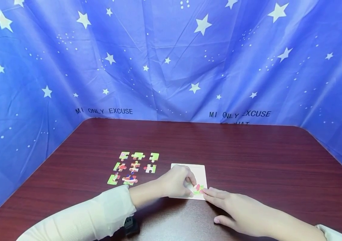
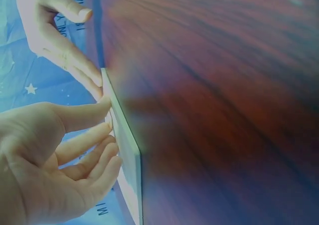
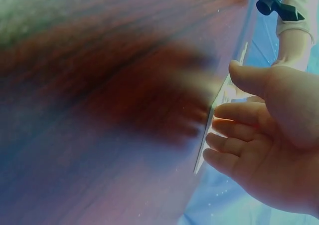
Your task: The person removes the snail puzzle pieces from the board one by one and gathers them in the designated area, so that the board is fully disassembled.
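Observation:
A small white puzzle tray (image 1: 200,170) lies flat on the table, and a green, pink and red jigsaw piece (image 1: 198,189) is in its near right corner. My left hand (image 1: 175,180) reaches over the tray, with thumb and index finger pinching the left side of that piece. In the left wrist view, the left hand (image 2: 60,155) has its thumb and fingertips at the tray's edge (image 2: 127,135). My right hand (image 1: 240,211) holds its fingers straight, the tips touching the tray's right corner beside the piece. The right wrist view shows this hand (image 3: 269,140) along the tray edge.
Several loose jigsaw pieces (image 1: 134,166) lie in spaced rows left of the tray, picture side up. They sit on a dark red wooden table (image 1: 249,150). Blue star-printed cloth (image 1: 165,50) hangs around the table's far and side edges.

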{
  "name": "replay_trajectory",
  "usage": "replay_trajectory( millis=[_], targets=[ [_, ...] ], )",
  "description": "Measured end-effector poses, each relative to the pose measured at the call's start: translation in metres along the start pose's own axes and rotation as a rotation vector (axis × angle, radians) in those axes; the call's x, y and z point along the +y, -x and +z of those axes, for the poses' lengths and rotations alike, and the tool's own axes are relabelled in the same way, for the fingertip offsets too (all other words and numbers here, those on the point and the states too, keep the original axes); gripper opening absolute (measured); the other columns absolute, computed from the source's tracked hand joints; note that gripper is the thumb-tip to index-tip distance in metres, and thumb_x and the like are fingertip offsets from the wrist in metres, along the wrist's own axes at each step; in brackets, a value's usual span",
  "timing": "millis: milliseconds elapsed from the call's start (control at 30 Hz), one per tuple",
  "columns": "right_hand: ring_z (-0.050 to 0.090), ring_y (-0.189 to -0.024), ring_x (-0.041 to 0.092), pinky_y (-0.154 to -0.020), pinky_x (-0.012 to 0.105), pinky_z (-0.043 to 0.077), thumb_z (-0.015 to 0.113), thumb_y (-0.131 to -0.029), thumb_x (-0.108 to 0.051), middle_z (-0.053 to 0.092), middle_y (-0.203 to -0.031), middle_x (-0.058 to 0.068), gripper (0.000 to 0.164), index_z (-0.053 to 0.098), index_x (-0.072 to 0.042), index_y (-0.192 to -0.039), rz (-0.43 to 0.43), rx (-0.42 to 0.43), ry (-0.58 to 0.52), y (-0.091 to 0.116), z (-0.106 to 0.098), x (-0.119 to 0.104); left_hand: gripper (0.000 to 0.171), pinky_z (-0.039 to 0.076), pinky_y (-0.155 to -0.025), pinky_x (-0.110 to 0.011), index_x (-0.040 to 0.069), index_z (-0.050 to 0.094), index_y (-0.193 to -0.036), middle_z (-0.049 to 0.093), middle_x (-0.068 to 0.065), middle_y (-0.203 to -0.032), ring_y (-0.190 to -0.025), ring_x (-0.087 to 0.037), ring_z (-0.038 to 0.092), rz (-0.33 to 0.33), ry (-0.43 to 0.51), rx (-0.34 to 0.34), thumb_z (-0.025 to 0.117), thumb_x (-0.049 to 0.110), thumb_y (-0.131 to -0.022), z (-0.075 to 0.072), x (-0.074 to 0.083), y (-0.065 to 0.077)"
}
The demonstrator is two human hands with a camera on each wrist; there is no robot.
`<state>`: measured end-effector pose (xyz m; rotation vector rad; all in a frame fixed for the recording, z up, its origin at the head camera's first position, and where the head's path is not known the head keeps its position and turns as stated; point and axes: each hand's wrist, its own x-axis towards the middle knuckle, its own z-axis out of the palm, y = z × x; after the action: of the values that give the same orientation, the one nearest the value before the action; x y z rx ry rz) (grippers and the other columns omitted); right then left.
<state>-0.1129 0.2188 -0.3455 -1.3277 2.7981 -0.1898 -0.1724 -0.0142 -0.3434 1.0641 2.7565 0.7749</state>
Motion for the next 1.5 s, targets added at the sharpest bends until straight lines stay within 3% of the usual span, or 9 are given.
replay_trajectory(
  millis=[167,333,567,867,1300,1500],
  targets=[
    [0.054,-0.129,0.020,-0.096,0.037,0.051,0.057,-0.094,-0.042,0.046,-0.149,0.001,0.057,0.045,-0.016,-0.144,0.040,-0.005,-0.010,0.002,-0.003,0.001,0.022,0.044,-0.064,-0.011,0.006,0.069,-0.078,0.069,-0.003,-0.078,-0.070,-0.003,0.056,-0.102,0.054,-0.012,0.083,0.001,-0.062,0.000,0.004,-0.004],
    [0.056,-0.126,0.020,-0.094,0.036,0.052,0.054,-0.095,-0.044,0.047,-0.149,0.003,0.059,0.042,-0.016,-0.145,0.027,0.011,-0.009,0.002,-0.003,0.003,0.025,0.045,-0.062,-0.012,0.003,0.067,-0.075,0.067,-0.005,-0.071,-0.064,-0.003,0.054,-0.185,0.202,-0.014,0.086,-0.001,-0.059,-0.002,0.005,-0.007],
    [0.056,-0.127,0.021,-0.095,0.037,0.052,0.053,-0.096,-0.044,0.048,-0.148,0.006,0.059,0.042,-0.015,-0.146,0.026,0.013,-0.028,0.000,-0.004,0.005,0.014,0.043,-0.054,-0.016,0.008,0.068,-0.070,0.070,-0.004,-0.065,-0.055,-0.003,0.054,-0.295,0.354,-0.011,0.082,0.008,-0.069,0.002,0.004,-0.012],
    [0.052,-0.131,0.023,-0.099,0.041,0.049,0.054,-0.096,-0.042,0.048,-0.148,0.005,0.056,0.046,-0.012,-0.143,0.038,0.014,-0.066,-0.012,-0.008,0.004,0.013,0.046,-0.054,-0.021,0.008,0.067,-0.073,0.070,-0.003,-0.066,-0.055,-0.007,0.059,-0.395,0.468,0.067,0.080,0.011,-0.071,-0.008,-0.005,-0.009],
    [0.047,-0.136,0.025,-0.103,0.043,0.046,0.060,-0.094,-0.030,0.051,-0.145,0.004,0.050,0.050,-0.011,-0.139,-0.025,-0.035,-0.016,-0.064,-0.014,-0.002,0.018,0.058,-0.066,-0.029,0.001,0.067,-0.083,0.071,-0.004,-0.069,-0.063,-0.013,0.067,-0.526,0.567,0.111,0.079,0.011,-0.076,-0.040,-0.040,0.017],
    [0.048,-0.135,0.026,-0.106,0.043,0.045,0.059,-0.094,-0.025,0.052,-0.144,0.006,0.047,0.051,-0.010,-0.138,-0.070,-0.020,-0.002,-0.077,-0.013,0.000,0.015,0.057,-0.065,-0.028,0.001,0.066,-0.083,0.070,-0.002,-0.069,-0.063,-0.012,0.064,-0.542,0.524,0.085,0.076,0.010,-0.077,-0.053,-0.057,0.038]
  ],
)
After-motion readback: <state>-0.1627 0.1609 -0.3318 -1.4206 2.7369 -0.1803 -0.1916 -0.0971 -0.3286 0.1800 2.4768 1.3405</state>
